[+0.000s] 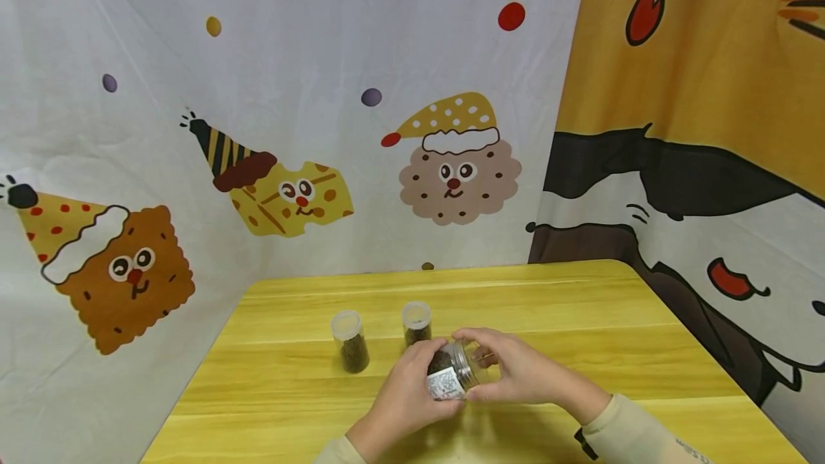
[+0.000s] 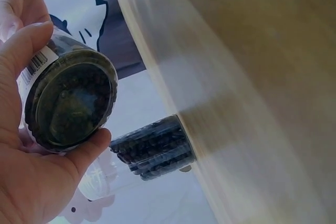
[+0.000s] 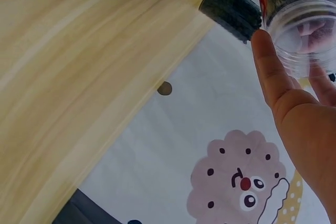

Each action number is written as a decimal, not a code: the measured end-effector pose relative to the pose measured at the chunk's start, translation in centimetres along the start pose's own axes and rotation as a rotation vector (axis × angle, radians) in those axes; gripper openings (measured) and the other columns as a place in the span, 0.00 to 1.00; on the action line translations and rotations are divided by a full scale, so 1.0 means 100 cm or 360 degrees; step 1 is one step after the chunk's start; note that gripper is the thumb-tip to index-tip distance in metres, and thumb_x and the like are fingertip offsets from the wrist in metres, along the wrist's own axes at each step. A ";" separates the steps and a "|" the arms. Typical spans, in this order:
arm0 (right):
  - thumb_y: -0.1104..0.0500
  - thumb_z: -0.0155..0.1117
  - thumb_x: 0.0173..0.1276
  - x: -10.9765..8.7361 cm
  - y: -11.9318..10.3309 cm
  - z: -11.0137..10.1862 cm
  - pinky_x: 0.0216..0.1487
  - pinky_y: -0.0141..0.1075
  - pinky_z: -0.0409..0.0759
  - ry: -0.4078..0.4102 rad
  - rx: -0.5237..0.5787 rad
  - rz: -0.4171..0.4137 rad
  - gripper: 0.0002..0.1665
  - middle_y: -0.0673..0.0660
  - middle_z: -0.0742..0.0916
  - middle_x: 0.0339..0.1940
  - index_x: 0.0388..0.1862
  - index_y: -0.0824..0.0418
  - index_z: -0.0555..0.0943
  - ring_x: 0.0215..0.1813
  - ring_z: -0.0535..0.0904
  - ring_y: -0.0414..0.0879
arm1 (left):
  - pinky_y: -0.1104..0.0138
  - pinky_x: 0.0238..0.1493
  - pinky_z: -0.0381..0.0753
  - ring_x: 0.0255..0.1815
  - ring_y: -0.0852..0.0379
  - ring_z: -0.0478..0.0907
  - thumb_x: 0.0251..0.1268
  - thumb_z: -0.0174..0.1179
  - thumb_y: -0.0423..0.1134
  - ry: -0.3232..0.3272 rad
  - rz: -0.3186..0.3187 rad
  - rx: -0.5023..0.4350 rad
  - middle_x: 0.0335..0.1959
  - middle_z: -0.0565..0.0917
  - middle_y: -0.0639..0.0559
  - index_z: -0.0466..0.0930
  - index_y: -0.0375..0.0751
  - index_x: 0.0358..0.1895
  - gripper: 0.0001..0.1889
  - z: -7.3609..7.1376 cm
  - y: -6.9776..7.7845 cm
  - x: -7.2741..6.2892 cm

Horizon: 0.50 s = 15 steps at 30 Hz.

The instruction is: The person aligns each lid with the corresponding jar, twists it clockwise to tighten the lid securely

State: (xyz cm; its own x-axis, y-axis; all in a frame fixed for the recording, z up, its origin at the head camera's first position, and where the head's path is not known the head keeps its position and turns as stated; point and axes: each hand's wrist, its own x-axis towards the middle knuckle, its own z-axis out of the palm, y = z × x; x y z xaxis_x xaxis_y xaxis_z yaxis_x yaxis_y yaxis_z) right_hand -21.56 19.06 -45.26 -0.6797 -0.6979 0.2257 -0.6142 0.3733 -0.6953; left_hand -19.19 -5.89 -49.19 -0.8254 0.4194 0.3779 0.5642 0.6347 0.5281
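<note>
A clear jar (image 1: 446, 382) of dark grains, with a white printed label, is tilted above the table between my hands. My left hand (image 1: 404, 394) grips its body; the left wrist view shows the round base (image 2: 73, 100) facing the camera, thumb and fingers around the sides. My right hand (image 1: 525, 372) curls its fingers and thumb around the clear lid (image 3: 299, 38) at the other end. The lid's far side is hidden. Two similar capped jars stand upright beyond my left hand: a left jar (image 1: 351, 346) and a nearer-to-hand jar (image 1: 417, 322), partly covered by my fingers.
The yellow wood-grain table (image 1: 277, 407) extends on both sides of my hands. Behind it hangs a pale cloth (image 1: 309, 63) printed with cartoon biscuits and cheese. An orange and dark cartoon print (image 1: 702, 84) covers the right side.
</note>
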 end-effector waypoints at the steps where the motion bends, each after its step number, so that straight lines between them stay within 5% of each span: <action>1: 0.50 0.80 0.67 0.000 0.000 0.000 0.57 0.42 0.91 0.0004 0.0004 -0.0013 0.47 0.63 0.82 0.71 0.79 0.63 0.69 0.58 0.88 0.48 | 0.63 0.56 0.89 0.57 0.57 0.82 0.50 0.84 0.51 0.0008 0.0006 0.0004 0.62 0.84 0.50 0.74 0.40 0.71 0.44 0.000 0.000 0.000; 5: 0.50 0.80 0.68 0.000 0.001 0.001 0.57 0.42 0.91 0.0013 0.0027 -0.0032 0.47 0.64 0.82 0.71 0.79 0.64 0.69 0.58 0.89 0.48 | 0.63 0.56 0.88 0.56 0.58 0.81 0.49 0.84 0.51 0.0018 0.0004 0.0019 0.61 0.84 0.51 0.75 0.41 0.71 0.45 0.002 0.000 -0.001; 15: 0.45 0.77 0.71 0.000 0.005 0.003 0.55 0.40 0.91 -0.0004 0.0127 0.0154 0.47 0.60 0.82 0.68 0.81 0.58 0.68 0.53 0.89 0.43 | 0.57 0.60 0.89 0.61 0.52 0.81 0.47 0.86 0.50 0.0045 0.0031 0.0157 0.64 0.83 0.48 0.74 0.41 0.72 0.47 0.002 0.004 0.000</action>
State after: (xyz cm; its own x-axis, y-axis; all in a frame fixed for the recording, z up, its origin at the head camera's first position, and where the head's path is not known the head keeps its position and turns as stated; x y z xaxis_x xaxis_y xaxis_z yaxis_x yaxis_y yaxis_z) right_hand -21.77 19.07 -45.81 -0.7332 -0.6625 0.1532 -0.5118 0.3893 -0.7658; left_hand -18.98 -5.50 -49.19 -0.8127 0.4148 0.4093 0.5745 0.6881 0.4433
